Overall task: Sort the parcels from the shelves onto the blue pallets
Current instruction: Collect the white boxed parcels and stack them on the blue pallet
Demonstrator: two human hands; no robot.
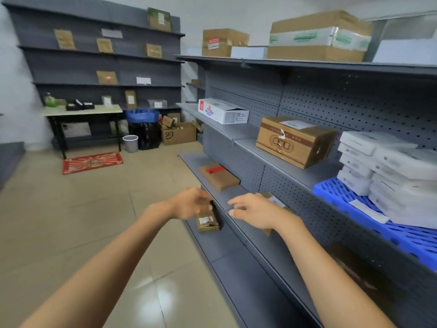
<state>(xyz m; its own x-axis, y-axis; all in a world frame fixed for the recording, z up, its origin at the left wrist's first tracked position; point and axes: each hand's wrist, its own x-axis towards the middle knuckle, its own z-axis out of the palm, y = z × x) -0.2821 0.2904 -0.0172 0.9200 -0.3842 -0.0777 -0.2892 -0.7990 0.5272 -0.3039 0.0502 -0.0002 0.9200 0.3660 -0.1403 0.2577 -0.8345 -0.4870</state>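
My left hand (189, 204) grips the top of a small brown parcel (206, 224) with a white label and a black side, held just off the front edge of the low grey shelf (222, 197). My right hand (254, 210) hovers with fingers spread over another brown labelled parcel (275, 200) lying on that shelf, mostly hidden beneath it. A flat brown parcel with red tape (218, 176) lies farther along the same shelf. A blue pallet (343, 197) sits on the shelf above at the right, carrying a stack of white parcels (387, 171).
A brown carton (293, 140) and a white box (223, 111) stand on the middle shelf. Large cartons (316, 36) line the top. Far shelving (94, 55) holds several small parcels. A table (81, 111), bins (130, 143) and a red mat (92, 162) stand on the tiled floor.
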